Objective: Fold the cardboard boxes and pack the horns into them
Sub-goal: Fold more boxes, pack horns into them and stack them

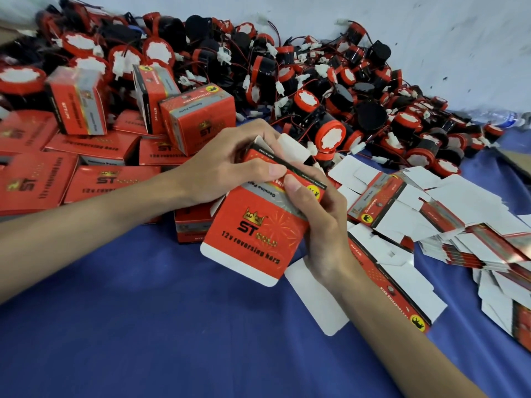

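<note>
While the red box (253, 225) is held above the blue cloth (143, 326), part-formed with its flaps unclosed, the step in hand appears to be erecting it from flat. To do this well, the panels should be squared along their creases before any flap is tucked, with pressure kept on the fold lines and not on the printed face.

Left hand (230, 165) grips the far end of the red box, thumb on the near face and fingers curled over the top edge. Right hand (319, 222) grips the box's right side, thumb pressed on the upper panel, fingers wrapped behind and out of sight. Both forearms reach in from the near edge.

Loose horns (330, 133) lie heaped just beyond the red box; flat blanks (431, 214) lie to its right; folded boxes (198, 119) stand to its left.
</note>
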The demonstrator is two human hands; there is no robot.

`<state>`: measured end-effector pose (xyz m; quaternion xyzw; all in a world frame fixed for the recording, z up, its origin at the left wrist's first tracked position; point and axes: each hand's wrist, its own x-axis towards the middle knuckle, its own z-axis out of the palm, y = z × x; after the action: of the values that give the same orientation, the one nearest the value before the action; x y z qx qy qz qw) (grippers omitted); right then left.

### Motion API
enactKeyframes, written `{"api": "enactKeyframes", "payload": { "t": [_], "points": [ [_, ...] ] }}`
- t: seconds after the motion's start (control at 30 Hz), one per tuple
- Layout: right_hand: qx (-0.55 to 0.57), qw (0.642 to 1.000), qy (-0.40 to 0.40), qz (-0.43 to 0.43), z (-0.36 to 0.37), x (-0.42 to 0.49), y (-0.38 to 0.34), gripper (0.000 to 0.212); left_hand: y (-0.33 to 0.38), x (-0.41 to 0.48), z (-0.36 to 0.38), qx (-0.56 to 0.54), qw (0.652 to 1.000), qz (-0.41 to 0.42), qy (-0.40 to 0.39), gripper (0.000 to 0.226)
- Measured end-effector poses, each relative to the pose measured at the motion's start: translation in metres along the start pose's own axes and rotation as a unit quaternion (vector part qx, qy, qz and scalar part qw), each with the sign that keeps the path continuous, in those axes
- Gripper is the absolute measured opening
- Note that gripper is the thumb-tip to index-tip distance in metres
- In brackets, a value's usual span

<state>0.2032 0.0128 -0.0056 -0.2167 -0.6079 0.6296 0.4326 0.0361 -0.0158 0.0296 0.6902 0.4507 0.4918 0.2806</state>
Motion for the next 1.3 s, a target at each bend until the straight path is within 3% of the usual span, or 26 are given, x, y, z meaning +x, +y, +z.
{"api": "enactKeyframes", "payload": {
  "t": [0.17, 0.33, 0.5, 0.67, 0.93, 1.3],
  "points": [
    [0.009, 0.999, 0.023, -0.041, 0.007, -0.001, 0.000, 0.033, 0.002, 0.000, 0.000, 0.003, 1.000, -0.001, 0.016, 0.046],
    [0.041, 0.996, 0.074, -0.017, 0.007, -0.001, 0.001, 0.043, -0.002, 0.000, 0.003, 0.000, 0.999, 0.001, 0.054, 0.044],
    [0.015, 0.997, 0.057, -0.041, 0.004, 0.002, -0.001, 0.019, -0.001, 0.001, 0.003, 0.020, 0.998, 0.022, 0.049, 0.027],
    [0.004, 0.996, 0.064, -0.057, 0.004, 0.002, -0.001, 0.019, -0.002, 0.000, 0.001, 0.060, 0.995, 0.043, 0.061, 0.039],
    [-0.017, 0.998, 0.040, -0.047, 0.002, 0.000, 0.000, 0.018, 0.003, -0.001, 0.000, 0.071, 0.996, 0.044, 0.034, 0.014],
    [-0.012, 1.000, -0.002, 0.021, 0.000, 0.001, 0.002, 0.027, 0.007, -0.002, -0.004, 0.008, 0.999, -0.023, -0.044, 0.026]
  ]
}}
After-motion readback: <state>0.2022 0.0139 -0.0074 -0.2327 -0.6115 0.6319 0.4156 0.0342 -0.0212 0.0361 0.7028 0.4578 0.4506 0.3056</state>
